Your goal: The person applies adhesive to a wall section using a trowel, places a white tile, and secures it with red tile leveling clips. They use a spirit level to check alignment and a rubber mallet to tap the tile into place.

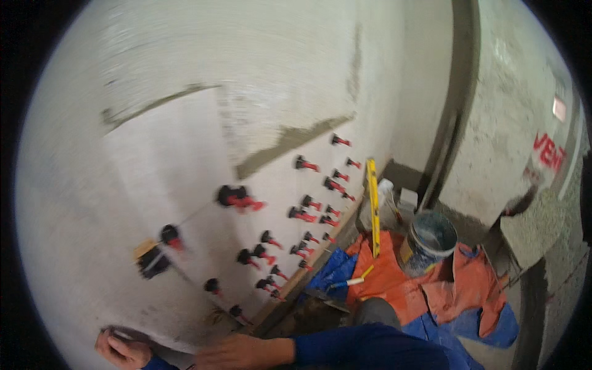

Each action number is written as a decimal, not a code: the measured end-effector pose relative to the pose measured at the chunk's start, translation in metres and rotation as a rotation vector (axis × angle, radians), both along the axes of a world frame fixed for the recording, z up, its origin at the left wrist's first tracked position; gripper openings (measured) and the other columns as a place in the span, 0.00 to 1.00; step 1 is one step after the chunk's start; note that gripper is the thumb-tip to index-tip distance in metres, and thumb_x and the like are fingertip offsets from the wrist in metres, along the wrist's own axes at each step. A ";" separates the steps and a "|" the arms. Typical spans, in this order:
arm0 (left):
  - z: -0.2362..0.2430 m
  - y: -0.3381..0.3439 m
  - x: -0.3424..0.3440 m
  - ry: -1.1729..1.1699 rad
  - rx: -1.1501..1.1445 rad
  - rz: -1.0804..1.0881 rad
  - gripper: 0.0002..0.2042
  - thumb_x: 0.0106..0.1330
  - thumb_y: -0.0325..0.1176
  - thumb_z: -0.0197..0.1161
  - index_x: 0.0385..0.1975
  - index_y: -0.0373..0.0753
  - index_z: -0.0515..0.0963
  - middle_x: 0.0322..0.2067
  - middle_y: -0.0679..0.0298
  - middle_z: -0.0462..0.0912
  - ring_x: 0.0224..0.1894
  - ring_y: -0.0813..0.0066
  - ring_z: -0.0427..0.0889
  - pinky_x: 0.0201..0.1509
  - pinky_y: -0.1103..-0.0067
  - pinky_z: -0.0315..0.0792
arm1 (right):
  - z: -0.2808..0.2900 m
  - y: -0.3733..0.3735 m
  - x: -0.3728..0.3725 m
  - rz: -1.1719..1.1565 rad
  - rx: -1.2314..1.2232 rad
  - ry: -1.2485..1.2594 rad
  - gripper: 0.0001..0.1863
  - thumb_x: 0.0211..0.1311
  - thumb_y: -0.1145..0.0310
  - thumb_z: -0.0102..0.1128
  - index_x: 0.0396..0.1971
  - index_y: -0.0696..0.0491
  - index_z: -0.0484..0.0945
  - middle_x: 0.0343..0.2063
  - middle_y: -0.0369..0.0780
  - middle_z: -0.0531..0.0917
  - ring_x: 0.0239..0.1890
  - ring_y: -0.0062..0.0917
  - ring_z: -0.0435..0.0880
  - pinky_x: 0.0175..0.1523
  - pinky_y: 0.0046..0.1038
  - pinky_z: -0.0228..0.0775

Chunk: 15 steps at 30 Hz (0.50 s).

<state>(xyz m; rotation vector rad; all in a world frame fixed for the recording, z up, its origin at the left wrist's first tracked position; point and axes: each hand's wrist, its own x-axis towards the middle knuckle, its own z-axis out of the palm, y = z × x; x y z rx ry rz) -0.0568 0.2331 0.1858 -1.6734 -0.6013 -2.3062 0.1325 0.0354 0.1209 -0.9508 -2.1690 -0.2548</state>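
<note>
Where red-and-black clips (304,215) protrude, tiles (271,185) look pale.

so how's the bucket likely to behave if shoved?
The bucket may snag rather than slide, as the rumpled orange sheet surrounds its base. Its round wall suggests it could roll once toppled. Weight is hard to call: the dark inside hides any contents.

hands (123,350) x2 | red/blk clips (306,164) 20+ | ylw level (374,209) x1 | bucket (422,250) x1
</note>
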 end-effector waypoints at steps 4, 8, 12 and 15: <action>0.010 0.008 0.007 0.080 0.152 0.127 0.16 0.77 0.30 0.57 0.59 0.29 0.74 0.63 0.47 0.69 0.57 0.55 0.77 0.62 0.64 0.73 | -0.058 -0.145 0.186 -0.769 -0.121 0.315 0.07 0.64 0.64 0.63 0.30 0.50 0.84 0.29 0.41 0.85 0.29 0.32 0.84 0.33 0.35 0.75; 0.027 0.006 0.011 0.304 0.109 0.484 0.28 0.73 0.45 0.61 0.63 0.27 0.73 0.64 0.41 0.71 0.66 0.45 0.71 0.70 0.56 0.66 | -0.119 -0.210 0.446 -1.540 0.140 0.773 0.19 0.59 0.66 0.68 0.49 0.57 0.81 0.43 0.49 0.85 0.49 0.45 0.83 0.57 0.42 0.74; 0.038 0.008 0.003 0.307 0.062 0.705 0.29 0.72 0.49 0.59 0.62 0.30 0.76 0.64 0.40 0.72 0.67 0.44 0.71 0.71 0.56 0.64 | -0.176 -0.233 0.612 -1.975 -0.211 0.706 0.45 0.52 0.65 0.74 0.70 0.55 0.62 0.58 0.55 0.77 0.60 0.54 0.74 0.64 0.47 0.69; 0.036 0.018 -0.007 0.326 0.060 0.751 0.31 0.72 0.50 0.58 0.63 0.28 0.74 0.65 0.41 0.71 0.68 0.45 0.70 0.73 0.56 0.62 | -0.221 -0.239 0.677 -2.081 -0.378 0.782 0.47 0.54 0.62 0.74 0.72 0.53 0.58 0.60 0.55 0.77 0.61 0.54 0.75 0.66 0.48 0.68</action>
